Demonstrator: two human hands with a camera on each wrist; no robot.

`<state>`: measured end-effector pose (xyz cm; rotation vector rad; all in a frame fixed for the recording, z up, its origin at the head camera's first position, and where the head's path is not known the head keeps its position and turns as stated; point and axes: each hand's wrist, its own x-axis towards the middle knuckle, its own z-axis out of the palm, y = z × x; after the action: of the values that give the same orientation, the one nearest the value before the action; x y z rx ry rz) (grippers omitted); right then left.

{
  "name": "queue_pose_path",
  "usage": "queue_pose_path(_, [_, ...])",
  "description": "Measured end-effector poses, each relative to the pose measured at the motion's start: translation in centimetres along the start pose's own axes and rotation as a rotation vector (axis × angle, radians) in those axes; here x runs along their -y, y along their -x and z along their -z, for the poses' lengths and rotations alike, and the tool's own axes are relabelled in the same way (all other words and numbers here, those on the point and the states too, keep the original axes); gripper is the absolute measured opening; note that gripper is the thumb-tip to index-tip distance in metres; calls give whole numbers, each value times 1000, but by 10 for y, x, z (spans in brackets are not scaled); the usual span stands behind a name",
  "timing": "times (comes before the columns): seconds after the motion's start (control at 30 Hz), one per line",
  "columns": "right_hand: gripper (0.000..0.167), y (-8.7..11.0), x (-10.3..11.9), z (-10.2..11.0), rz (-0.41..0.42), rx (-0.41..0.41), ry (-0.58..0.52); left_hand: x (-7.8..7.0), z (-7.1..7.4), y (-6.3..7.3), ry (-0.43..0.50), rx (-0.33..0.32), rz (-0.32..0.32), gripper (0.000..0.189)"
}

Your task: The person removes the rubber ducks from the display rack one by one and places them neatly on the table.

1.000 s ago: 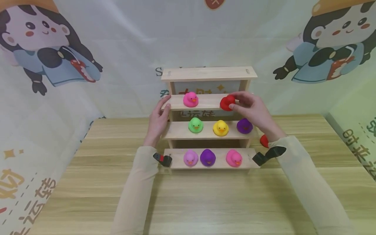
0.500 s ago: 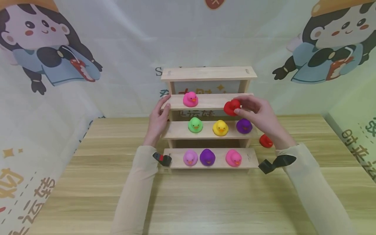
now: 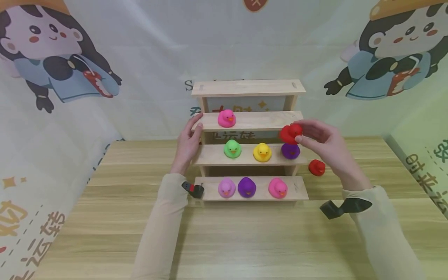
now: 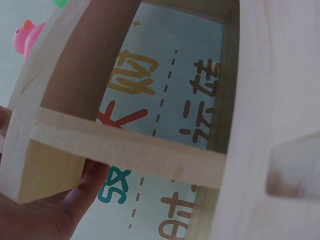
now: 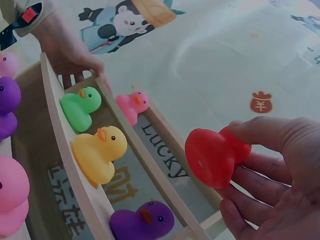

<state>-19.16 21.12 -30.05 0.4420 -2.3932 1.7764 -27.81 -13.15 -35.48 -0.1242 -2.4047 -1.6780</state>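
Observation:
My right hand (image 3: 323, 146) pinches a red rubber duck (image 3: 291, 133) between thumb and fingers. The duck is off the shelf, and the right wrist view shows its flat underside. In the head view it overlaps the top of a purple duck (image 3: 290, 152) on the tier below. My left hand (image 3: 189, 146) grips the left end of the stepped wooden shelf (image 3: 259, 120) at its second tier from the top. That tier bears a hot-pink duck (image 3: 226, 118). A green duck (image 3: 232, 149) and a yellow duck (image 3: 262, 152) sit beside the purple one.
On the lowest tier sit a lilac duck (image 3: 226, 188), another purple duck (image 3: 247, 188) and a pink duck (image 3: 278, 188). Another red duck (image 3: 316, 167) rests on the wooden table (image 3: 245, 241), right of the shelf. A printed cloth (image 3: 147, 70) hangs behind.
My right hand has lifted the red duck away from the second tier from the top and carried it right and slightly towards me. The left hand has stayed on the shelf.

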Motion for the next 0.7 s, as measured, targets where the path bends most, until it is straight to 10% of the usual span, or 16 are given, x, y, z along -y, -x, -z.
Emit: queue_pose_path(0.7, [39,22,-21,31,-60,-107,33,-1,1,0,0,8,32,41])
